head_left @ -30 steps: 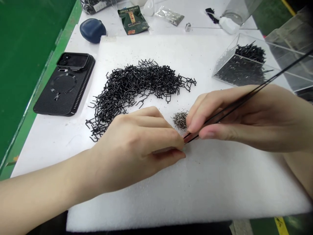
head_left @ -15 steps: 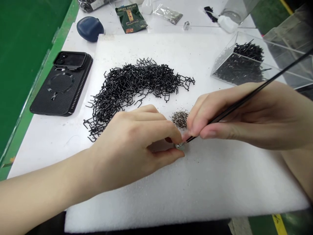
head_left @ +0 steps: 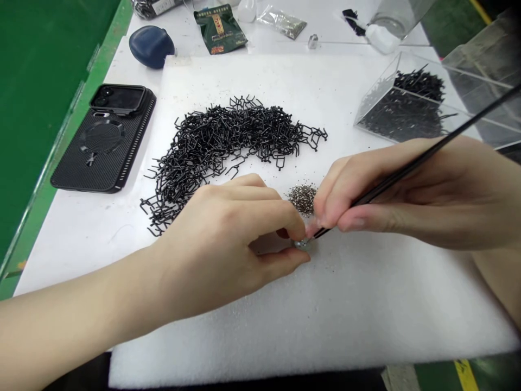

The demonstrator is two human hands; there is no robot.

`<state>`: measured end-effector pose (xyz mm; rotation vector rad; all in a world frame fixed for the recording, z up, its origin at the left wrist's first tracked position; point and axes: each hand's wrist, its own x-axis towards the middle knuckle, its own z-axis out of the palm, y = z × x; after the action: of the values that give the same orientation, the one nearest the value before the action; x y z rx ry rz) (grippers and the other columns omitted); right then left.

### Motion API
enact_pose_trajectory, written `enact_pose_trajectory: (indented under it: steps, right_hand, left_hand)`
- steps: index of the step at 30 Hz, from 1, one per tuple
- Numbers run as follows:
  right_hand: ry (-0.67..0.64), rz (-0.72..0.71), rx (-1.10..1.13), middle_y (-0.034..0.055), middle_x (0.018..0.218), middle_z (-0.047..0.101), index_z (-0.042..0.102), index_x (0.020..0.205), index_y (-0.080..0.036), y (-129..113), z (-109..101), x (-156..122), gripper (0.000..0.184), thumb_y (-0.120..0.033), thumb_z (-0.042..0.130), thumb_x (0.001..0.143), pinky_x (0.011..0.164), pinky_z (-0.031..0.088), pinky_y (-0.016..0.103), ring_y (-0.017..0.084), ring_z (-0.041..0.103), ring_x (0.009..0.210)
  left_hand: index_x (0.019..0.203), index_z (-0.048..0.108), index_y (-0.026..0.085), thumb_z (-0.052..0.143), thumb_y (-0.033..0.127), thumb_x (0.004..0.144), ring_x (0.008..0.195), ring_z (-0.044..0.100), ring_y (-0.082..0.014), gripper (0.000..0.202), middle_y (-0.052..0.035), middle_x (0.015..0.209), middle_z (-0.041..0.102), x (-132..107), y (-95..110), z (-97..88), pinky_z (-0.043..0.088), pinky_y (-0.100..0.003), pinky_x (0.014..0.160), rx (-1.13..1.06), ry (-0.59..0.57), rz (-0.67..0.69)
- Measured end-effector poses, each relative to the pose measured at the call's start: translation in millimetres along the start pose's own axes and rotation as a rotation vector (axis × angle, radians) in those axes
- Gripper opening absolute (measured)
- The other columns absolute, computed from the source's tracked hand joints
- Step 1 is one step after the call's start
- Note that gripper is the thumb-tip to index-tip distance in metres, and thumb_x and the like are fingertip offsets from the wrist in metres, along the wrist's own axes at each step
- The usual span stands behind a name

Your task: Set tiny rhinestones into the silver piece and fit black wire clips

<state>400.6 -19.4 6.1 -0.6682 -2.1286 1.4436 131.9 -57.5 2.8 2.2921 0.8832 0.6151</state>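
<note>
This looks like a workshop or factory bench for fine hand assembly: on a white table (head_left: 77,222) lies a white foam pad (head_left: 350,309) bearing a curved heap of bent black pieces (head_left: 240,127) and, to its right, a small mound of glittering metallic bits (head_left: 302,199), with slim black tweezers (head_left: 391,179) close by. A clear bin (head_left: 378,106) of black strips stands at far right, while the green floor (head_left: 445,27) with its yellow stripe (head_left: 480,12) suggests an industrial room.

Black tweezers (head_left: 407,166), black wiry pieces (head_left: 228,127), silvery-brown grains (head_left: 303,199), white sheet (head_left: 334,309), dark-green pouch (head_left: 221,31) with gold-and-red print.
</note>
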Motion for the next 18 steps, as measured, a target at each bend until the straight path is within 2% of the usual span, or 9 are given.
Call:
enact_pose_trajectory:
  steps: [10,12,15,17,18]
  right_hand:
    - [-0.01,-0.029,0.007,-0.0021,0.099,0.083,0.079,0.105,-0.023,1.1,0.0,-1.1,0.007,-0.016,0.078,0.104,0.086,0.066,0.02,0.012,0.081,0.095]
    - [0.065,-0.04,-0.013,-0.0023,0.101,0.082,0.08,0.106,-0.025,1.6,-4.4,-5.4,0.008,-0.017,0.079,0.104,0.085,0.065,0.022,0.013,0.08,0.096]
    - [0.273,-0.067,-0.207,-0.0011,0.102,0.081,0.085,0.106,-0.03,2.4,-17.5,-13.9,0.013,-0.018,0.083,0.101,0.084,0.062,0.028,0.016,0.078,0.097]
    - [0.395,0.0,-0.342,-0.0007,0.102,0.082,0.088,0.103,-0.032,1.9,-27.4,-17.9,0.01,-0.023,0.085,0.1,0.082,0.061,0.029,0.016,0.078,0.096]
    - [0.42,0.049,-0.384,-0.0006,0.102,0.083,0.088,0.101,-0.033,1.4,-31.8,-18.9,0.005,-0.028,0.086,0.1,0.08,0.061,0.029,0.016,0.078,0.096]
  left_hand:
    - [0.095,0.08,0.018,0.083,0.02,0.097,0.088,0.065,-0.009,0.005,0.0053,0.092,0.077,1.4,-3.4,5.6,0.052,-0.023,0.084,-0.011,0.012,0.006]
    - [0.094,0.078,0.019,0.083,0.022,0.097,0.086,0.064,-0.0089,0.006,0.0061,0.089,0.075,1.2,-6.1,7.1,0.052,-0.024,0.08,-0.012,0.047,0.043]
    - [0.093,0.076,0.019,0.082,0.022,0.098,0.086,0.063,-0.0088,0.008,0.0062,0.09,0.074,0.3,-8.5,7.3,0.051,-0.023,0.077,-0.006,0.087,0.085]
    - [0.092,0.074,0.018,0.081,0.021,0.098,0.087,0.063,-0.0096,0.01,0.0046,0.089,0.074,-0.5,-7.7,5.8,0.053,-0.023,0.079,0.023,0.008,0.022]
    - [0.093,0.074,0.018,0.082,0.02,0.098,0.085,0.062,-0.009,0.009,0.0051,0.088,0.074,-0.9,-7.0,5.0,0.053,-0.022,0.078,0.004,0.054,0.079]
